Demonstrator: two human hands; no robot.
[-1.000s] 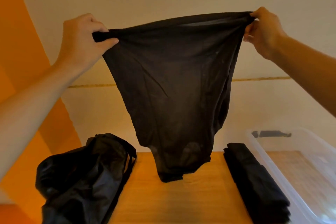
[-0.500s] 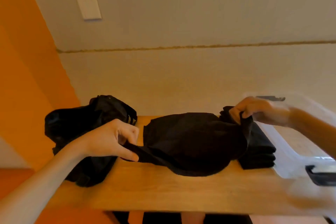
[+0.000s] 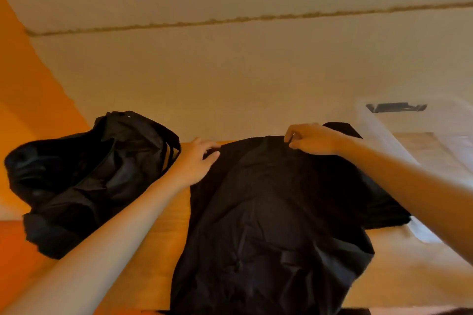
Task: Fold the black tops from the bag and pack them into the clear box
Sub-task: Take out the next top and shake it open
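I have both hands at the far edge of the black top (image 3: 268, 212). It lies spread on the tabletop (image 3: 163, 250) and runs from the fingers back toward me as far as the near edge. My left hand (image 3: 194, 161) has its thumb and fingers (image 3: 208, 145) closed on the top's far left corner, with a bit of cloth pinched between them. My right hand (image 3: 312, 139) has its fingers (image 3: 290, 135) curled in tight, nipping the far edge nearer the right corner.

Just left of the left fingers sits the bag (image 3: 84, 176), black and slumped with its mouth gaping. Its strap is just beside the back of that hand, and I cannot tell whether they touch.

Right of the right fingers, under my forearm, a stack of folded black tops (image 3: 384, 202) shows from beneath the spread one. Further right of it stands the clear box (image 3: 378, 130), with a dark latch (image 3: 395, 107) on its far end. Motion blur softens that side.
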